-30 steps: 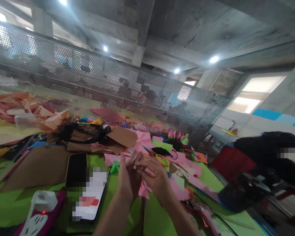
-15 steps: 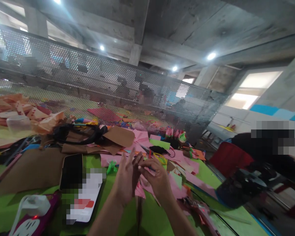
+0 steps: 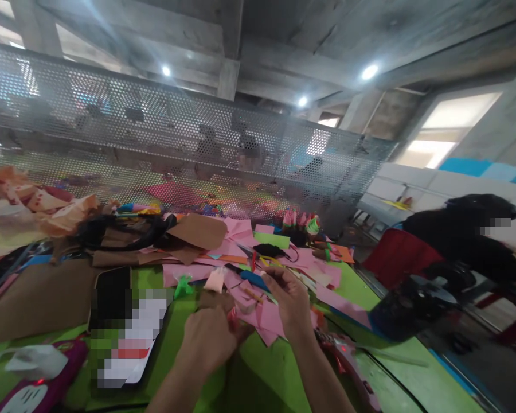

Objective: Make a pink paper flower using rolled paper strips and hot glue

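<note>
My right hand [image 3: 290,298] is closed, its thumb and forefinger pinched at the right end of a blue pen-shaped tool [image 3: 253,279] with a dark tip. My left hand [image 3: 210,338] is low over the green table with fingers curled down. Something small and red-pink [image 3: 232,317] shows at its fingers, too covered to make out. Just beyond the left hand stands a light pink paper piece [image 3: 215,280], beside a green crinkled piece [image 3: 183,286]. Pink paper scraps [image 3: 269,318] lie between and under the hands.
Two phones [image 3: 112,295] [image 3: 133,338] and a purple power strip [image 3: 60,367] lie left. A pink glue gun [image 3: 348,358] rests right. Brown card [image 3: 38,298] and paper piles fill the back before a perforated metal screen [image 3: 176,143]. A person in black [image 3: 468,229] sits at right.
My hands were together over the pink scraps. They have parted: the left has dropped lower and left with curled fingers, the right has moved to the blue tool. The view has shifted slightly.
</note>
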The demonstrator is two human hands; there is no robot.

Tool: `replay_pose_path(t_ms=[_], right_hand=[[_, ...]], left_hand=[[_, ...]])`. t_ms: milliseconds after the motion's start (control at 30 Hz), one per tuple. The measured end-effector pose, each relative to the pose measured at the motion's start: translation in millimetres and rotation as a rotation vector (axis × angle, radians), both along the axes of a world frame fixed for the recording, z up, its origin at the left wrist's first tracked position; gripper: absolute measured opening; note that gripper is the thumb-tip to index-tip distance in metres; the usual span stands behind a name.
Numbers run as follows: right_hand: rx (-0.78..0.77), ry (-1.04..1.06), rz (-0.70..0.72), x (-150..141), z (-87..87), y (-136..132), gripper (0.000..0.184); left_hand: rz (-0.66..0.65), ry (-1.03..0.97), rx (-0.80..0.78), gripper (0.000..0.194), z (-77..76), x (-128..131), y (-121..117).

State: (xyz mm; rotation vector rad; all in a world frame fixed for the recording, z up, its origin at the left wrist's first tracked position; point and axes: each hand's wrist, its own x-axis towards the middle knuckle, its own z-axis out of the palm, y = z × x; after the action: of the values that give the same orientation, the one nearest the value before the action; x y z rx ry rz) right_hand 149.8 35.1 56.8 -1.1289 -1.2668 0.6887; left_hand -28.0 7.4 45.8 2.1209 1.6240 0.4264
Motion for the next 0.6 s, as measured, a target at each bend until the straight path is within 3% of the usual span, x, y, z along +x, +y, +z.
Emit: replay_pose_path(t_ms=[133, 233, 300, 400, 500, 600], right_hand=[[0.021, 0.033, 0.005, 2.2, 3.4, -3.3, 0.019], [0.023, 0.058, 0.021, 2.8, 6.0, -6.1, 0.018], [0.020, 0.082, 0.033, 2.3, 7.7, -7.8, 0.017], [0.004, 0.121, 0.058, -0.4, 8.8, -9.8, 0.018], [-0.040, 0.259, 0.121, -4.5, 7.7, -11.2, 0.019], [-0.069, 0.380, 0.171, -8.7, 5.6, -12.1, 0.021]], left_hand=[[0.010, 0.060, -0.008, 0.029, -9.3, 5.3, 0.4], [0.028, 0.017, -0.046, 0.028, -9.8, -3.4, 8.1], [0.021, -0.135, -0.062, 0.031, -10.1, -10.7, 14.9], [-0.002, -0.520, -0.051, 0.037, -11.8, -15.4, 23.5], [-0.132, -0.881, -0.102, 0.044, -14.3, -10.6, 26.5], [-0.221, -1.015, -0.142, 0.045, -17.8, -2.3, 25.5]])
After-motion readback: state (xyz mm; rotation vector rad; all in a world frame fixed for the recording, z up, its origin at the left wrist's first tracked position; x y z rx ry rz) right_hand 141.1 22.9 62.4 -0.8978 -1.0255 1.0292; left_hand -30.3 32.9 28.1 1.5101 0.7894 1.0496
